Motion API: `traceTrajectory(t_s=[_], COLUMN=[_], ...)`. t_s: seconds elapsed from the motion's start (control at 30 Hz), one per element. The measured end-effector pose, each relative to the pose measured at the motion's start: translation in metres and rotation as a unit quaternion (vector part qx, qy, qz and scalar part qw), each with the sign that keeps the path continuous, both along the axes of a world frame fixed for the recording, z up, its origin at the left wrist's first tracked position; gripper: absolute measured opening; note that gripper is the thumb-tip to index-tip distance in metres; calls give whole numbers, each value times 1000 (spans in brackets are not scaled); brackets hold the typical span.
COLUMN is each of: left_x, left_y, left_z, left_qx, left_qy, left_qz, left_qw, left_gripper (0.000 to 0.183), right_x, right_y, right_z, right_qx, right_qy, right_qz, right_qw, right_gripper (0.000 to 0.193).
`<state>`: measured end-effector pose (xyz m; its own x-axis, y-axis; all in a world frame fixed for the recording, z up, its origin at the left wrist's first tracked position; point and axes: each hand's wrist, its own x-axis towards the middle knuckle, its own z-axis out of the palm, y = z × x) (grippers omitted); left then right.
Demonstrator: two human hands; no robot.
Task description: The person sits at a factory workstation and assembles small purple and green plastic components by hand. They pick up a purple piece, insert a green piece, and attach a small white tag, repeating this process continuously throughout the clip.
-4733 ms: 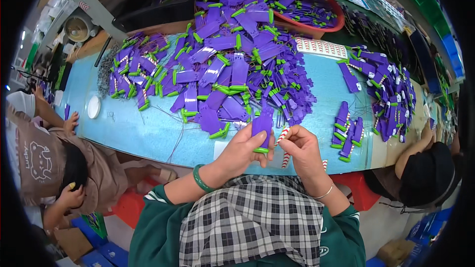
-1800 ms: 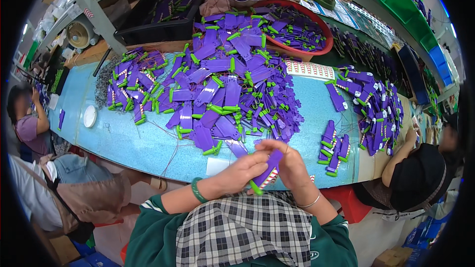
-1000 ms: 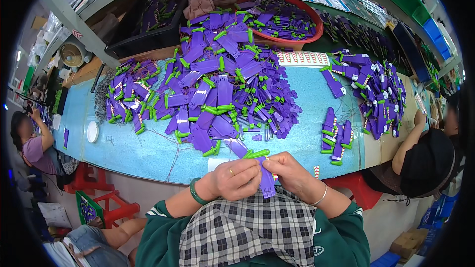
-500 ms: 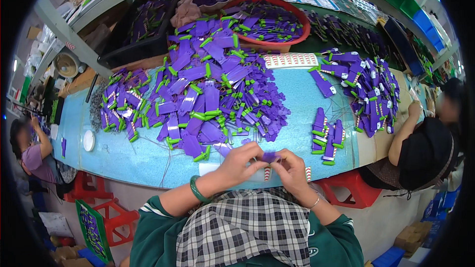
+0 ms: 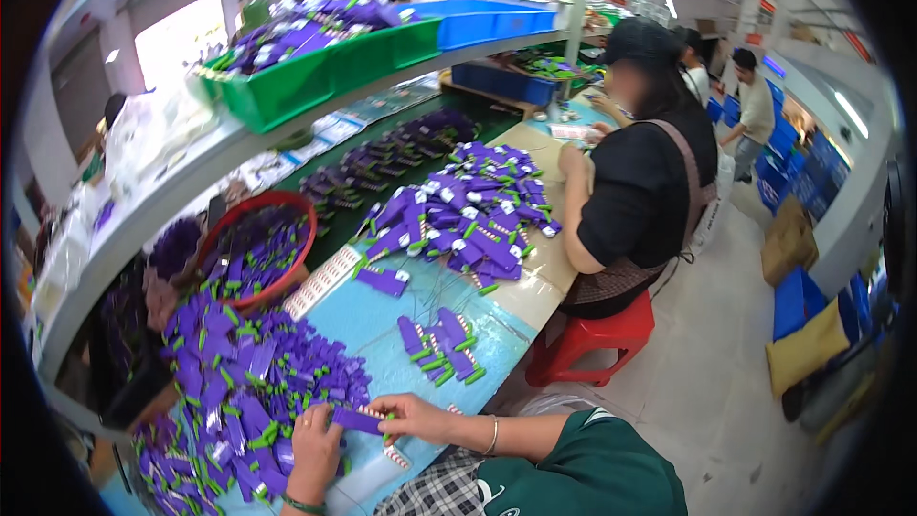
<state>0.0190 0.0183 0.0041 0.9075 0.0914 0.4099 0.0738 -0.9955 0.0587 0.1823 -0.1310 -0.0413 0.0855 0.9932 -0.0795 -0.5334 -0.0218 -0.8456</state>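
From the head view, the person holds one purple piece [image 5: 357, 418] between both hands, at about 7 o'clock in the picture, just above the blue table [image 5: 377, 320]. The left hand [image 5: 313, 440] has its fingers clamped on the left end; the right hand [image 5: 413, 418] pinches the right end. At 9 o'clock lies a big purple heap [image 5: 229, 377]. A red basket [image 5: 256, 247] stands at 10 o'clock. A co-worker in black [image 5: 638, 172] sits at 2 o'clock on a red stool [image 5: 597, 336].
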Motion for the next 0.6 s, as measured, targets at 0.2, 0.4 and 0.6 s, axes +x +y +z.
traceTrajectory(t_s=[0.2, 0.4, 0.6], left_x=[-29, -40, -41], left_y=[2, -34, -56], left_z=[1, 10, 17], left_qx=[-322, -560, -796], left_qy=[-9, -177, -276], left_qz=[85, 111, 106], left_qw=[943, 802, 528], left_gripper=[10, 19, 18], right_x=[-14, -29, -61], right_y=[26, 47, 47], right_z=[18, 19, 1], right_qx=[104, 117, 81], right_qy=[-102, -102, 221], right_qz=[36, 61, 26], right_qw=[989, 986, 972], right_gripper=[28, 28, 29])
